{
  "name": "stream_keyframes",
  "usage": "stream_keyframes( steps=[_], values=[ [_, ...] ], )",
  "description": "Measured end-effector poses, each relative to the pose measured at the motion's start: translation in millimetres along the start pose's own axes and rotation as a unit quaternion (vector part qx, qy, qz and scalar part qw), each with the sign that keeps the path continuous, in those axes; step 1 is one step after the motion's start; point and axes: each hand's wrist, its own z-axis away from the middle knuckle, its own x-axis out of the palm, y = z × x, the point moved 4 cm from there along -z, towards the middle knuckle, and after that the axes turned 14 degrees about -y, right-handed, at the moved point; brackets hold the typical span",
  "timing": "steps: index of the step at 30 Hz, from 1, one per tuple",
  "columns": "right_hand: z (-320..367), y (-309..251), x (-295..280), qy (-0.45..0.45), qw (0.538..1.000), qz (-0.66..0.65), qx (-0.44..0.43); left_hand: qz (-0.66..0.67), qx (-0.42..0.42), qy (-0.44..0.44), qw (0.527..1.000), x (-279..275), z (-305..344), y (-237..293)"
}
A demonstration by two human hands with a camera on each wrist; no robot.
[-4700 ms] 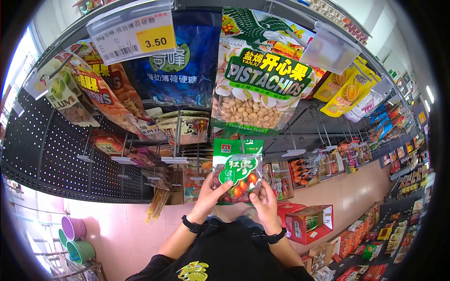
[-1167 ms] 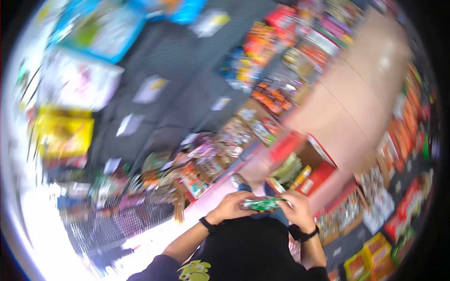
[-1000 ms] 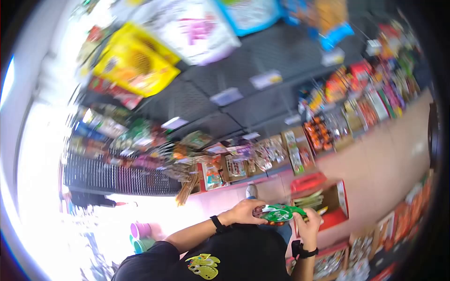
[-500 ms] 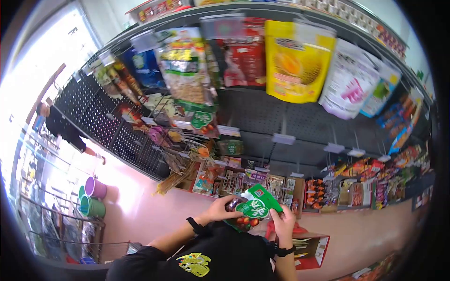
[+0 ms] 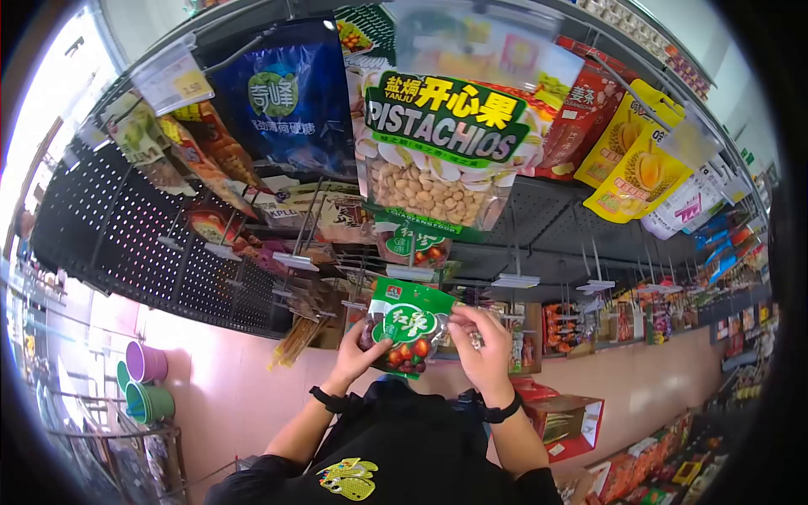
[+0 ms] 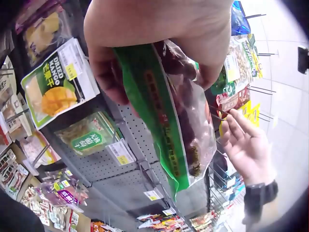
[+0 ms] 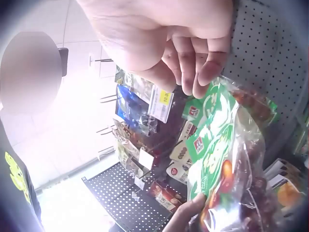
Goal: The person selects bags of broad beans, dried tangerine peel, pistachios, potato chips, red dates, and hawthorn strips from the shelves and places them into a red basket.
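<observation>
My left hand (image 5: 352, 360) grips a bag of red dates (image 5: 408, 326) by its lower left side, thumb across the front. The bag has a green top and a clear part showing dark dates, and it stands nearly upright. In the left wrist view the dates bag (image 6: 166, 113) shows its green back seam. My right hand (image 5: 486, 347) is beside the bag's right edge, fingers loosely bent. In the left wrist view the right hand (image 6: 248, 150) appears apart from the bag, holding nothing. Behind it, a matching dates bag (image 5: 412, 244) hangs below the pistachio bag (image 5: 442, 151).
A blue candy bag (image 5: 290, 101) and yellow durian bags (image 5: 635, 160) hang on the rack. Metal hooks with price tags (image 5: 515, 280) stick out toward me. A red box (image 5: 568, 425) stands on the floor at right; purple and green buckets (image 5: 147, 362) are at left.
Half a second ago both hands held the dates bag tilted, lower down. It now stands more upright, and the right hand has let go. The view has come closer to the pistachio bag.
</observation>
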Motion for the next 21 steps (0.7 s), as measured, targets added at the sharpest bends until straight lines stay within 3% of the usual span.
stream_keyframes(
  steps=[4,6,11,15,17,21],
  values=[
    [-34.7,-16.4,23.1,-0.030,0.991,-0.116,0.064,-0.017,0.071,0.003,0.997,-15.7,-9.6,24.0],
    [-46.4,-20.8,32.6,-0.017,0.982,-0.169,0.078,-0.034,0.063,-0.024,0.997,-22.6,-11.8,26.4],
    [-50.1,-24.4,35.2,-0.015,0.995,-0.072,0.074,0.016,0.093,-0.022,0.995,-19.0,-16.7,33.1],
    [-44.1,-24.4,38.9,-0.018,0.991,-0.107,0.083,0.058,0.106,-0.027,0.992,-14.0,-22.6,43.5],
    [-43.6,-25.1,40.5,-0.023,0.974,-0.197,0.114,0.058,0.103,-0.033,0.992,-12.5,-25.9,48.5],
    [-42.4,-23.6,40.9,-0.019,0.972,-0.204,0.119,0.067,0.121,-0.029,0.990,-10.8,-34.2,54.0]
  ],
)
